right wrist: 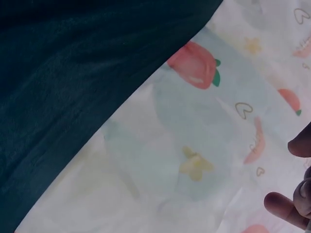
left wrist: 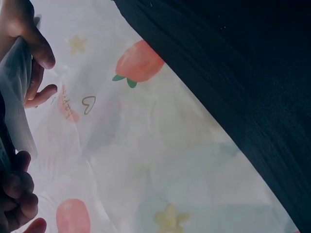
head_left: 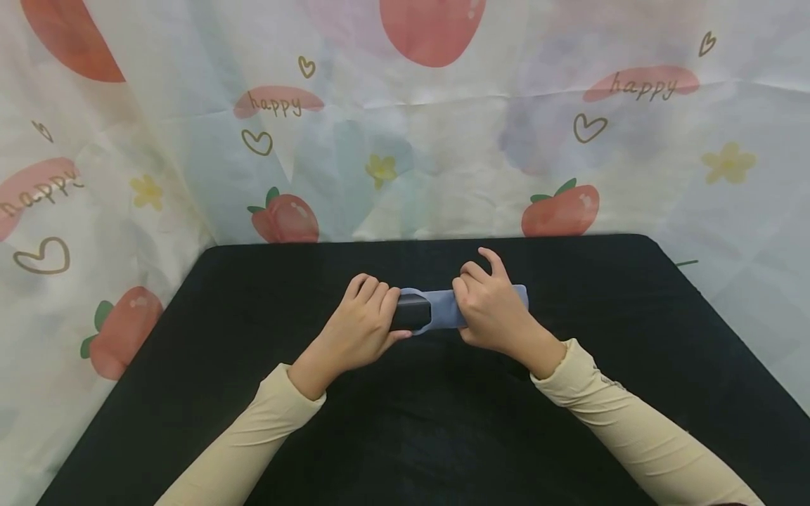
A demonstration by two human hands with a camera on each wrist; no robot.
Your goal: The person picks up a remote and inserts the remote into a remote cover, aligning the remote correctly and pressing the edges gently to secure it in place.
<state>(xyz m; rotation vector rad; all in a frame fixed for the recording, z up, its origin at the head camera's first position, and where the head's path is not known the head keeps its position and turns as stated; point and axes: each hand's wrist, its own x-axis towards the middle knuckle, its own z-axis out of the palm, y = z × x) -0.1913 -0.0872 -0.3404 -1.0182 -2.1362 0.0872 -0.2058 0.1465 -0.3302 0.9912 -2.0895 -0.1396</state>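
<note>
Held level above the black-covered table, a dark, smooth, box-like object (head_left: 413, 313) sits partly within the mouth of a soft blue pouch (head_left: 446, 309). My left hand (head_left: 363, 320) grips the dark object's left end, its thumb along the near side. On the pouch's right part, my right hand (head_left: 493, 309) closes its fingers, with one finger raised off it. The left wrist view catches the pouch (left wrist: 17, 80) at its left border, between both hands. Only a few fingertips (right wrist: 282, 206) of the right hand show in the right wrist view. What kind of object it is cannot be told.
A black cloth (head_left: 411, 436) covers the table. Behind and to the sides hangs a pale curtain (head_left: 443, 161) printed with fruit, hearts, flowers and the word "happy". Its bottom meets the table's far edge.
</note>
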